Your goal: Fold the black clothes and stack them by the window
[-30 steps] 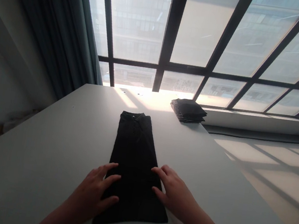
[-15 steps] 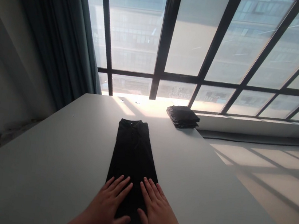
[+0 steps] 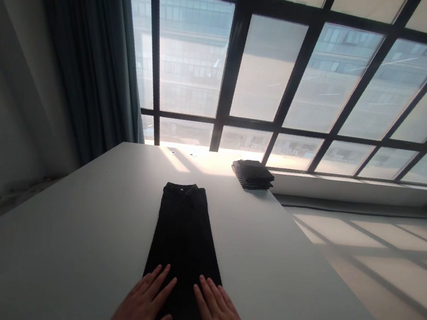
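A long black garment [image 3: 185, 230] lies flat on the white table [image 3: 89, 238], its narrow end pointing to the window. That far end has a band-like edge with a small light label inside; whether it is a collar or a waistband I cannot tell. My left hand [image 3: 144, 303] rests on its near left part, fingers stretched out and thumb apart. On the near right part lies my right hand [image 3: 219, 313], also flat with straight fingers. Neither hand grips anything. The near end of the garment runs out of the picture between the hands.
A small stack of folded dark and striped clothes [image 3: 253, 174] sits near the table's far right corner. Behind the table stands a large black-framed window [image 3: 230, 78], with a dark curtain [image 3: 88, 59] at its left. Sunlit floor [image 3: 345, 235] lies to the right.
The view has tilted upward, so the garment, table and stack sit lower or shifted in the picture. Both hands stay flat on the garment, now lower in the picture.
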The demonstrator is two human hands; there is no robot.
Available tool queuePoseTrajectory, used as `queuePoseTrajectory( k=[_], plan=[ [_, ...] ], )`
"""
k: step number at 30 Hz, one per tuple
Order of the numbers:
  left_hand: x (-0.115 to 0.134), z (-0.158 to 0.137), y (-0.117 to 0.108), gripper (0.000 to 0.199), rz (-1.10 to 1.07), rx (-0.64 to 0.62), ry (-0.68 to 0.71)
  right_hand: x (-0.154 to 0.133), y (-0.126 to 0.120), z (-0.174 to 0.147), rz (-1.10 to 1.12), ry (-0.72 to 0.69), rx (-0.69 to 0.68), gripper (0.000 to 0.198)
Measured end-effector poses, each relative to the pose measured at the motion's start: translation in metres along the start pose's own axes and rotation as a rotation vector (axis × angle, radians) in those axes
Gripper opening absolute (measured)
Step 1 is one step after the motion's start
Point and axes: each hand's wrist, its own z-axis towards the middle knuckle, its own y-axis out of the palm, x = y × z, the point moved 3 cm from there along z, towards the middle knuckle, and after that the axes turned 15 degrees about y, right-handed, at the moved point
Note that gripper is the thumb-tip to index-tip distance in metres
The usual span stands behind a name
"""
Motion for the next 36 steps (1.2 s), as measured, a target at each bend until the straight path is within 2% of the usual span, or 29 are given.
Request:
queuePoseTrajectory(
  k=[2,4,6,8,10,12,14,18,23,29,33,36],
  plan=[
    [0.011,-0.013,-0.004,0.082,0.005,-0.002,0.044,0.006,0.012,-0.012,-0.01,-0.059,0.042,0.074],
    [0.014,-0.022,-0.007,0.08,-0.015,-0.015,0.059,0.01,0.012,-0.019,-0.005,-0.078,0.052,0.065],
    [0.003,-0.025,-0.005,0.071,-0.039,-0.017,-0.001,0.013,-0.002,-0.016,0.03,-0.05,0.067,0.062],
    [-0.021,-0.019,-0.001,0.058,-0.049,0.007,-0.156,0.016,-0.025,0.0,0.081,0.02,0.103,0.061],
    [-0.057,-0.003,0.002,0.052,-0.062,0.041,-0.338,0.021,-0.047,0.031,0.118,0.119,0.104,0.06],
    [-0.097,0.023,0.004,0.052,-0.113,0.04,-0.437,0.027,-0.061,0.074,0.119,0.218,0.047,0.063],
    [-0.138,0.056,0.004,0.054,-0.183,0.019,-0.482,0.033,-0.071,0.122,0.114,0.25,0.056,0.063],
    [-0.211,0.116,0.01,0.052,-0.236,0.03,-0.553,0.049,-0.085,0.216,0.192,0.283,0.139,0.05],
    [-0.27,0.157,0.03,0.051,-0.283,0.106,-0.587,0.071,-0.097,0.295,0.313,0.317,0.19,0.044],
    [-0.301,0.172,0.033,0.055,-0.517,0.305,-0.52,0.09,-0.102,0.337,0.617,0.261,0.226,0.036],
    [-0.301,0.176,0.032,0.06,-0.748,0.496,-0.496,0.094,-0.103,0.342,0.92,0.24,0.251,0.044],
    [-0.295,0.18,0.029,0.076,-0.903,0.629,-0.496,0.091,-0.108,0.338,1.114,0.217,0.265,0.051]
  ],
)
